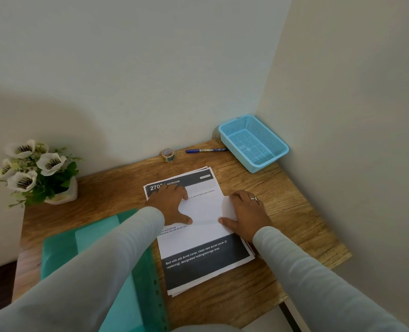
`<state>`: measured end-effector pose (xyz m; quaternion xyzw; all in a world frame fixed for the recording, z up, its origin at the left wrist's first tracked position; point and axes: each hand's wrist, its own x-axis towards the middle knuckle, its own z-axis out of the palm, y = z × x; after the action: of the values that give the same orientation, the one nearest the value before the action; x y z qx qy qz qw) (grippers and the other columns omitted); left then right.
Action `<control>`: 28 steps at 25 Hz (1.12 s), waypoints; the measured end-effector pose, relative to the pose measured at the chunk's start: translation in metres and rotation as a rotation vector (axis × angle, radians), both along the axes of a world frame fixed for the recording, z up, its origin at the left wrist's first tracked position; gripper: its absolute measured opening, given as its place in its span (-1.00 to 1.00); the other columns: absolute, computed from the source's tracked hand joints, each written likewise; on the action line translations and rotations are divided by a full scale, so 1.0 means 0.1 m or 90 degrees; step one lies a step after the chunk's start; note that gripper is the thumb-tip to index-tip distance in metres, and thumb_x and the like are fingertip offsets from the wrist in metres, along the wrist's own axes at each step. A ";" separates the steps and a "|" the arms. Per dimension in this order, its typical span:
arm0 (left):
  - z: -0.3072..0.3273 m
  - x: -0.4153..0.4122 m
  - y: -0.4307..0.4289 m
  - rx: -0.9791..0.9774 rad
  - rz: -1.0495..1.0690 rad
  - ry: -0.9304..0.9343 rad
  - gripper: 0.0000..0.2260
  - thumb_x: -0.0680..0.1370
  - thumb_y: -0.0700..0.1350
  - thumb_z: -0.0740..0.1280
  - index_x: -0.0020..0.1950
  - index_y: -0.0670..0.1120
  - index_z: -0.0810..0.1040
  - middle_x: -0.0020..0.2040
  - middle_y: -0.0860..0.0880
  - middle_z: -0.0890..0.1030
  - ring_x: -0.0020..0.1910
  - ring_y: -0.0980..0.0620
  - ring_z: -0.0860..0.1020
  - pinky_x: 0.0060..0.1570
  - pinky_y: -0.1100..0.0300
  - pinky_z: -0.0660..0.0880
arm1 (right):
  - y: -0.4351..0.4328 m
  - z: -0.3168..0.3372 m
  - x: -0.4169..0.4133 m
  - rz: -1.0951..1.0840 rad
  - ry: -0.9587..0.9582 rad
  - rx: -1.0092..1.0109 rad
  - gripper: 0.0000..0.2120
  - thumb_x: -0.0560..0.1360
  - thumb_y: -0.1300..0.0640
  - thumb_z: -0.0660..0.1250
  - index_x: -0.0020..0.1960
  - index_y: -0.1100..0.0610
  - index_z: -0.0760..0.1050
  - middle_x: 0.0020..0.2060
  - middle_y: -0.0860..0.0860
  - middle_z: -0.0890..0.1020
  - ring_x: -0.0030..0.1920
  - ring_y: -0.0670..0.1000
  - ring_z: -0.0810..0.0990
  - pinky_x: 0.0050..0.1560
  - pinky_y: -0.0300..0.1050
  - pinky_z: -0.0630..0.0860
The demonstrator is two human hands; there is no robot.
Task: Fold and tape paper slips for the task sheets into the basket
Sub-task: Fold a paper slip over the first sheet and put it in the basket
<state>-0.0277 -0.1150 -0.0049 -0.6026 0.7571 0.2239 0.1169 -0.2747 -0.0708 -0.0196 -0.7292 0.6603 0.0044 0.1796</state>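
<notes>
A: Wooden worktop (282,212) in a wall corner. Green folder (107,255) at left, stack of task sheets (198,264) mid-worktop, blue basket (274,161) in the far right corner, empty as far as I can see.

B: Hands?

A: Left hand (168,204) and right hand (249,212) lie flat, grip released, pressing a white paper slip (206,209) on top of the sheets. Looks like folding, creasing stage.

B: Next?

A: Probably taping. Tape roll (168,155) sits by the wall, pen (206,150) beside it, both well apart from the hands; one hand must reach, the other pin the fold.

Wooden table (294,212): task sheets (206,262); basket (253,143); tape (168,155); pen (206,150); folder (84,245); flowerpot (62,196)
</notes>
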 end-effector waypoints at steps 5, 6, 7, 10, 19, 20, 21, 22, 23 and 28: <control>0.01 -0.01 0.00 0.005 0.017 0.007 -0.35 0.39 0.32 0.51 0.38 0.15 0.39 0.58 0.00 0.27 0.54 -0.11 0.25 0.47 -0.08 0.30 | -0.01 -0.01 0.00 -0.004 0.002 0.007 -0.24 0.52 -0.30 0.36 0.57 0.01 0.22 0.53 -0.01 0.30 0.53 0.11 0.26 0.55 0.14 0.26; 0.01 -0.02 0.00 0.006 0.021 0.017 -0.31 0.38 0.31 0.52 0.42 0.14 0.37 0.57 0.01 0.29 0.52 -0.10 0.29 0.45 -0.07 0.34 | -0.02 0.00 -0.01 0.000 0.002 0.007 -0.25 0.52 -0.30 0.36 0.57 0.00 0.22 0.53 -0.01 0.30 0.53 0.11 0.26 0.55 0.14 0.26; 0.01 -0.02 -0.01 0.009 0.023 0.024 -0.29 0.38 0.30 0.53 0.43 0.14 0.36 0.55 0.02 0.32 0.49 -0.09 0.33 0.43 -0.05 0.38 | -0.02 0.00 -0.01 0.005 0.002 0.007 -0.26 0.52 -0.30 0.36 0.57 -0.01 0.22 0.52 -0.01 0.30 0.53 0.11 0.26 0.55 0.14 0.26; 0.01 -0.01 -0.02 0.014 0.019 0.021 -0.34 0.37 0.32 0.53 0.37 0.13 0.41 0.50 0.03 0.40 0.43 -0.07 0.39 0.42 -0.03 0.41 | -0.04 0.02 -0.02 0.011 0.001 0.012 -0.26 0.52 -0.29 0.37 0.57 -0.02 0.23 0.52 0.00 0.30 0.53 0.12 0.25 0.54 0.15 0.24; -0.01 0.06 0.03 -0.013 0.130 0.194 -0.66 0.48 0.01 0.55 0.15 0.12 0.48 0.23 0.06 0.59 0.13 -0.01 0.55 0.11 0.16 0.55 | -0.07 0.16 0.08 0.035 -0.001 0.016 -0.26 0.51 -0.23 0.41 0.57 -0.05 0.21 0.53 0.02 0.30 0.53 0.16 0.26 0.53 0.18 0.25; 0.00 0.07 0.05 -0.025 0.157 0.241 -0.73 0.50 -0.04 0.54 0.09 0.13 0.51 0.18 0.06 0.62 0.09 0.01 0.57 0.05 0.19 0.56 | -0.07 0.20 0.11 0.049 -0.006 0.001 -0.30 0.53 -0.22 0.40 0.56 -0.06 0.24 0.52 0.01 0.32 0.52 0.15 0.27 0.53 0.17 0.23; 0.04 0.07 0.06 -0.037 0.175 0.284 -0.78 0.51 -0.07 0.53 0.04 0.14 0.54 0.11 0.07 0.64 0.06 0.02 0.58 0.00 0.21 0.57 | -0.08 0.23 0.15 0.062 -0.020 -0.016 -0.37 0.55 -0.20 0.38 0.54 -0.06 0.29 0.50 0.00 0.36 0.51 0.13 0.30 0.53 0.16 0.23; 0.09 0.07 0.07 -0.050 0.184 0.323 -0.82 0.52 -0.08 0.52 0.00 0.13 0.57 0.05 0.08 0.64 0.04 0.03 0.59 -0.05 0.23 0.56 | -0.10 0.28 0.20 0.071 -0.047 -0.030 -0.46 0.58 -0.18 0.35 0.50 -0.07 0.35 0.47 -0.01 0.41 0.48 0.12 0.35 0.51 0.15 0.24; 0.16 0.06 0.09 -0.062 0.185 0.359 -0.85 0.52 -0.09 0.51 -0.03 0.13 0.60 0.01 0.10 0.64 0.03 0.05 0.59 -0.08 0.26 0.55 | -0.12 0.33 0.24 0.077 -0.087 -0.042 -0.55 0.60 -0.14 0.34 0.44 -0.07 0.43 0.41 -0.03 0.49 0.42 0.10 0.41 0.49 0.13 0.27; 0.52 0.02 0.16 -0.085 0.205 0.543 -0.96 0.53 -0.04 0.51 -0.05 0.10 0.72 -0.08 0.17 0.71 -0.02 0.12 0.65 0.02 0.11 0.59 | -0.22 0.56 0.44 0.109 -0.286 -0.079 -0.85 0.64 0.01 0.31 0.06 0.02 0.64 -0.10 -0.08 0.66 -0.08 -0.06 0.58 0.00 -0.04 0.55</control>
<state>-0.0261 -0.0989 0.0466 -0.5729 0.6467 0.4181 -0.2806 -0.2303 -0.0928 0.0369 -0.7749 0.5383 -0.1830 0.2762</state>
